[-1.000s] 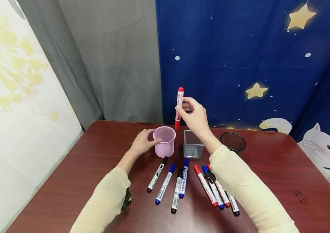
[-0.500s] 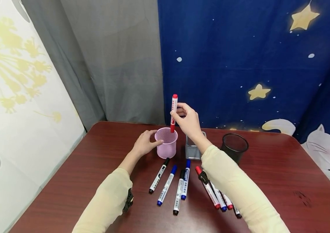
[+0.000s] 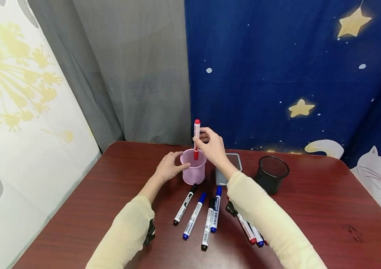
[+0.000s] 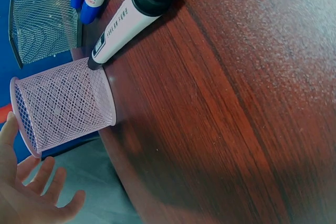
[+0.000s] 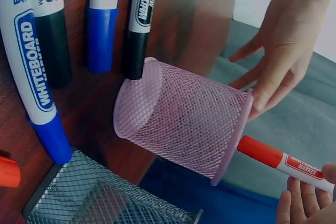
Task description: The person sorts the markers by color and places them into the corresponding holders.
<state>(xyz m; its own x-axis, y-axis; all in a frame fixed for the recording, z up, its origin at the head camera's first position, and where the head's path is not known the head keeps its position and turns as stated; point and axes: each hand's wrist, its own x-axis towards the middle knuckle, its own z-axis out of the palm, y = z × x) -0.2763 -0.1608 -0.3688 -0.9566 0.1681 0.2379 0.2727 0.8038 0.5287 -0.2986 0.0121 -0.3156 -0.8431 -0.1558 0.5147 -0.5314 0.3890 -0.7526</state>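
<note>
My right hand [image 3: 212, 147] pinches a red whiteboard marker [image 3: 197, 136] upright, with its red cap pointing down. The cap is at the mouth of a pink mesh pen cup [image 3: 194, 175]; in the right wrist view the red marker [image 5: 304, 168] is right by the rim. With thumb and index finger, my left hand [image 3: 169, 167] holds the pink cup's rim from the left. The other left fingers are loosely spread in the left wrist view, beside the pink cup [image 4: 65, 108]. The cup stands upright on the table.
Right of the pink cup stand a grey square mesh holder [image 3: 222, 175], partly behind my right arm, and a black round mesh cup [image 3: 271, 175]. Black and blue markers [image 3: 194, 216] lie in front. More markers [image 3: 246, 229] lie partly under my right sleeve on the brown table [image 3: 311, 209].
My right hand has moved left and down, bringing the red marker from above the gap between holders to the pink cup's mouth. My left hand stays at the cup.
</note>
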